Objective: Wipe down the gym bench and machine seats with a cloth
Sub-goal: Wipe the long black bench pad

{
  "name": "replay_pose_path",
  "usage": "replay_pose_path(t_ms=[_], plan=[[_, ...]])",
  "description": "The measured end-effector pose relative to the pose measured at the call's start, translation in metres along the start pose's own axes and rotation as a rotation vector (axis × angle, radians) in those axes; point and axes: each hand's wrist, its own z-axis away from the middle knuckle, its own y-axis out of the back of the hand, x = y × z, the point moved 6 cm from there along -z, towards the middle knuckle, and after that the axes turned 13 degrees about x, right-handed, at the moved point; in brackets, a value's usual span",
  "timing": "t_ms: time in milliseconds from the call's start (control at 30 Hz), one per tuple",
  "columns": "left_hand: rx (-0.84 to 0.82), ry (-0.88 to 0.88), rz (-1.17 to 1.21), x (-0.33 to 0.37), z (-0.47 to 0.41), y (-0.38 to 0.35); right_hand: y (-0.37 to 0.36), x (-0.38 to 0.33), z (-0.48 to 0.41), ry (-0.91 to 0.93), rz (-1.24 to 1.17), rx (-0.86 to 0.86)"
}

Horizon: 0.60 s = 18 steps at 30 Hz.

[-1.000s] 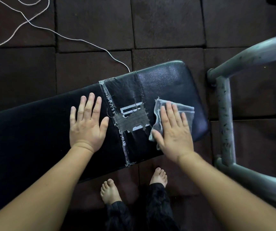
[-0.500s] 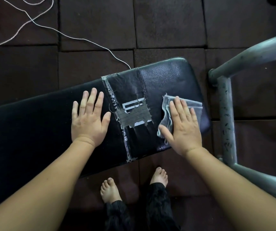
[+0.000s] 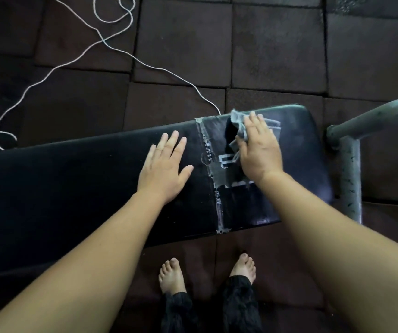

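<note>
Cloth (image 3: 240,127): grey, bunched, at the far edge of the bench (image 3: 72,188) near its right end, partly over the taped patch (image 3: 219,179). Right hand (image 3: 258,150) lies flat on it, grip wide, fingers straight, pressing cloth to pad. Left hand (image 3: 163,169) flat on the pad just left of the tape, grip wide, fingers spread, holding nothing. Grey metal frame (image 3: 349,169) beside the bench's right end. White cord (image 3: 111,44) on dark floor mats (image 3: 277,51) beyond. Bare feet (image 3: 170,276) below the near edge
</note>
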Motion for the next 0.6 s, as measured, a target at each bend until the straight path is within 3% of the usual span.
replay_pose_path(t_ms=[233,467,600], plan=[[0.051,0.069,-0.004,-0.065,0.022,0.018,-0.062,-0.126,0.028,0.263,0.048,-0.157],[0.097,0.143,-0.059,-0.138,0.038,0.018,-0.09,-0.137,0.023,0.326,0.241,-0.182],[0.103,0.092,-0.111,-0.156,0.04,0.011,-0.098,-0.144,0.004,0.364,0.318,-0.15]])
